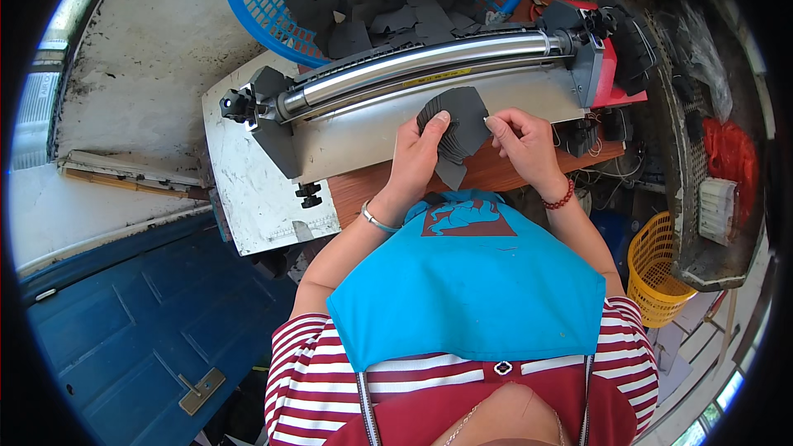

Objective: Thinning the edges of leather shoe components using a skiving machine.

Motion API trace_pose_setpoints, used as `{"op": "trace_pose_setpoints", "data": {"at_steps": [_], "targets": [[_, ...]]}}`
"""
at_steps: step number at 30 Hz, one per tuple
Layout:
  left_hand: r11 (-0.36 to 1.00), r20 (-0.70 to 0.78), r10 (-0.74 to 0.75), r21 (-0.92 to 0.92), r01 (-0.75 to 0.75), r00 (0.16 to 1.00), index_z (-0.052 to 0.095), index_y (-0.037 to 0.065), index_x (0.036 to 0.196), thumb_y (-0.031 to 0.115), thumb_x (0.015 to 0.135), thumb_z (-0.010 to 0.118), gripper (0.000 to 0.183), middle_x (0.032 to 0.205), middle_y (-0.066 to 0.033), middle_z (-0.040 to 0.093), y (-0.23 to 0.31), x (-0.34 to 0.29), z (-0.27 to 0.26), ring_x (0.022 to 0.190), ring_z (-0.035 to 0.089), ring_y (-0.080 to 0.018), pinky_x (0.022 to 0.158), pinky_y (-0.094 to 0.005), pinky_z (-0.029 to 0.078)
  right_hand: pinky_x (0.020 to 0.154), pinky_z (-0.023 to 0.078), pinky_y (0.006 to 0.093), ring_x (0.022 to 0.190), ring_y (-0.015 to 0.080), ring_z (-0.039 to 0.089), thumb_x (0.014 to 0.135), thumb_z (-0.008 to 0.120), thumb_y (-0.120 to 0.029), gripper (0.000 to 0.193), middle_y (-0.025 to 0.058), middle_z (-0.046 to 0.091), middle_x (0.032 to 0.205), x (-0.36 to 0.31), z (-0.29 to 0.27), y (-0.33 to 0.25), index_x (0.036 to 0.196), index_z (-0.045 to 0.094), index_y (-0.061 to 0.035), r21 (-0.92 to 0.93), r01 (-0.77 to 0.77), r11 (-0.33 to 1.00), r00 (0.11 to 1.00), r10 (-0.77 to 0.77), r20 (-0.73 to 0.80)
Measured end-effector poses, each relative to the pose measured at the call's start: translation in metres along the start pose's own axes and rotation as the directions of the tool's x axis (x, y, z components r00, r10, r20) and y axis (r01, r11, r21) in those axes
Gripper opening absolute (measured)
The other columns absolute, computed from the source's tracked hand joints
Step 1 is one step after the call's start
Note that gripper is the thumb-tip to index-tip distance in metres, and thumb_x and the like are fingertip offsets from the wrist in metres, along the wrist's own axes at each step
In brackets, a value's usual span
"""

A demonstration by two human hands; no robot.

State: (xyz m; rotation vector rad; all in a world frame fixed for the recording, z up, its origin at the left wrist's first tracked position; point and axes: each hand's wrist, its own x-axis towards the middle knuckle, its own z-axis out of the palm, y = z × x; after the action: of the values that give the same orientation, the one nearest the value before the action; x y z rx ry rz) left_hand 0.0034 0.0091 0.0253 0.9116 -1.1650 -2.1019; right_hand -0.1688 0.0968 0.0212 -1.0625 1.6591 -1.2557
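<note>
My left hand (421,149) is closed around a fanned stack of dark grey cut sheet pieces (464,120), its thumb lying on top. The layered edges of the stack show beside that thumb, and one piece hangs lower toward the apron. My right hand (524,144) pinches the right-hand edge of the stack's top piece between thumb and fingers. Both hands are just in front of a machine with a long shiny metal roller (429,74), above its flat metal feed plate (355,144).
Behind the roller stands a blue plastic basket (256,12) heaped with dark grey pieces. Black knobs (238,105) stick out at the machine's left end. At right are a yellow basket (652,297) and a dirty tray (690,256) holding a red plastic bag (731,161). Loose cables hang under the machine.
</note>
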Motion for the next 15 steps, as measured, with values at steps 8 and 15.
{"op": "trace_pose_setpoints", "data": {"at_steps": [8,15], "targets": [[0.997,-0.008,0.063,0.042,-0.062,0.998,0.061,-0.001,0.096,0.023,0.1,0.047,0.029,0.077,-0.0064,0.064,0.007,-0.004,-0.017,0.062,0.06,-0.0113,0.055,-0.0252,0.051,0.049,0.041,0.0205,0.056,0.0038,0.052,0.094,0.061,-0.023,0.024,-0.0004,0.06,0.066,0.02,-0.001,-0.001,0.086,0.067,-0.001,-0.172,0.113,0.979,0.991,-0.097,0.095],[0.974,-0.127,0.168,0.176,-0.144,0.978,0.061,0.0,0.091,0.025,0.1,0.047,0.03,0.073,-0.0054,0.064,0.004,-0.003,-0.037,0.055,0.057,-0.0093,0.047,-0.0219,0.045,0.053,0.044,0.0345,0.054,0.023,0.06,0.084,0.065,-0.026,0.029,0.0103,0.06,0.057,0.048,-0.017,0.001,0.068,0.064,-0.0012,-0.519,-0.036,0.854,0.997,0.069,0.044]]}}
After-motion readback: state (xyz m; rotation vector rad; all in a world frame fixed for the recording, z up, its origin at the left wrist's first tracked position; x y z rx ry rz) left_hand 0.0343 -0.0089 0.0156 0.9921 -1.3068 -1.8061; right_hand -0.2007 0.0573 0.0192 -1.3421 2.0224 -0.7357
